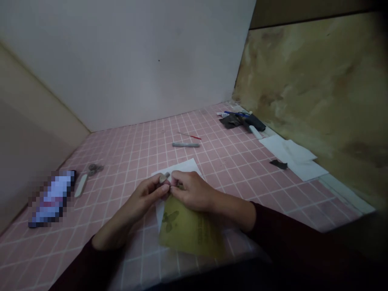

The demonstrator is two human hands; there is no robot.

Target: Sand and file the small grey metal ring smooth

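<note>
Between the fingertips of my left hand (151, 192) is a small grey piece (164, 176), pale and stone-like, whose kind I cannot make out. My right hand (192, 190) is closed close beside it, thumb and forefinger pinched together. Below the right hand hangs a yellow sheet of sandpaper (189, 232) with dark print on its back, its upper edge under the fingers. The contact between fingertips and grey piece is partly hidden. Under both hands lies a white sheet of paper (190, 165) on the pink tiled-pattern tabletop (133, 151).
Ahead lie a grey stick (186, 144) and a thin red-handled tool (194, 137). On the left are a blurred-out phone (53, 200), a white stick (81, 186) and grey lumps (93, 168). Dark scraps (232, 120) and white papers (298, 161) lie right, near the wall (312, 81).
</note>
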